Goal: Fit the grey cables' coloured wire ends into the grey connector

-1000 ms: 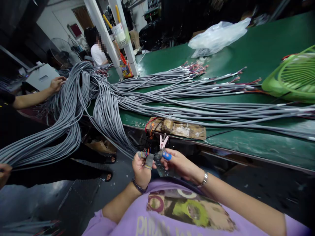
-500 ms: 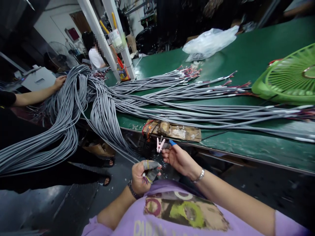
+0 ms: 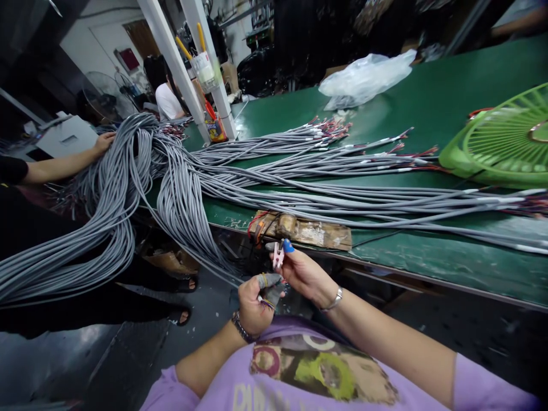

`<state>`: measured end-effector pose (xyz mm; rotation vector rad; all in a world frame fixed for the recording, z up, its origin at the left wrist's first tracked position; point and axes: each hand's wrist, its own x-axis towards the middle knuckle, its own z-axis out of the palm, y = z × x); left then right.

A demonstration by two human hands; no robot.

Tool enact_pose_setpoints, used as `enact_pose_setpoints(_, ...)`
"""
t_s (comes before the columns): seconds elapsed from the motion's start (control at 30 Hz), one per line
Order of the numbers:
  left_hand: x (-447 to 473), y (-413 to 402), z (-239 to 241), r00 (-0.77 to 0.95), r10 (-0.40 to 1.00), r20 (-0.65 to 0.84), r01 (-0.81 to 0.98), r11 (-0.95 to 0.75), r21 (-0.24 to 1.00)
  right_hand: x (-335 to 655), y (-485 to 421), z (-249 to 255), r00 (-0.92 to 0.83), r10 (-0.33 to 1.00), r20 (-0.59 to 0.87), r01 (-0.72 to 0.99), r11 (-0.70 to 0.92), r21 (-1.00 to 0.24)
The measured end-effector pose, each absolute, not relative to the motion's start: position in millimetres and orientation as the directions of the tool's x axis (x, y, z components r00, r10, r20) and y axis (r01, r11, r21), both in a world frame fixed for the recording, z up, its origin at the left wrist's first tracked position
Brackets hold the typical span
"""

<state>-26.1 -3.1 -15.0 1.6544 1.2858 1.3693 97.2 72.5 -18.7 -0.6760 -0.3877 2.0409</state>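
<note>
My left hand (image 3: 252,305) is closed low in front of my chest, its taped fingers pinching a small bunch of thin coloured wires (image 3: 266,302). My right hand (image 3: 302,274) is just above and to the right, closed on a small pink clip-like tool (image 3: 278,255) with a blue-capped fingertip beside it. Both hands hover in front of the edge of the green table (image 3: 428,251). A worn wooden block (image 3: 312,229) with red wires lies on that edge, right behind my right hand.
Thick bundles of grey cables (image 3: 180,194) drape from the table toward the floor at left. A green plastic fan guard (image 3: 505,140) sits far right, a clear plastic bag (image 3: 366,77) at the back. Another person's hand (image 3: 104,142) rests on the cables at left.
My left hand dropped from beside the tool to lower down, then rose a little toward my right hand. My right hand lifted the pink tool toward the wooden block, then drew slightly back.
</note>
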Motion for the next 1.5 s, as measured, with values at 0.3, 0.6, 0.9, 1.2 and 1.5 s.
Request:
enact_pose_setpoints(0.3,-23,-8,-7,-0.058,0.992,0.114,0.086,-0.109,0.990,101,68,-23,-0.529,0.792,-0.307,-0.651,-0.610,-0.452)
enact_pose_setpoints(0.6,-33,-18,3,0.011,0.889,-0.459,-0.375,0.429,0.822,115,58,-44,-0.539,0.715,-0.446,-0.567,-0.699,-0.435)
enact_pose_setpoints(0.9,-36,-12,-9,-0.014,0.878,-0.479,-0.296,0.454,0.840,146,57,-6,-0.511,0.787,-0.345,-0.109,-0.457,-0.883)
enact_pose_setpoints(1.2,-35,-11,-29,0.048,0.994,-0.098,0.058,0.095,0.994,135,19,21,-0.588,0.809,-0.008,0.139,0.091,-0.986)
enact_pose_setpoints(1.5,-26,-22,-12,0.121,0.988,-0.095,0.217,0.067,0.974,125,20,-14,-0.470,0.864,-0.180,-0.047,-0.228,-0.973)
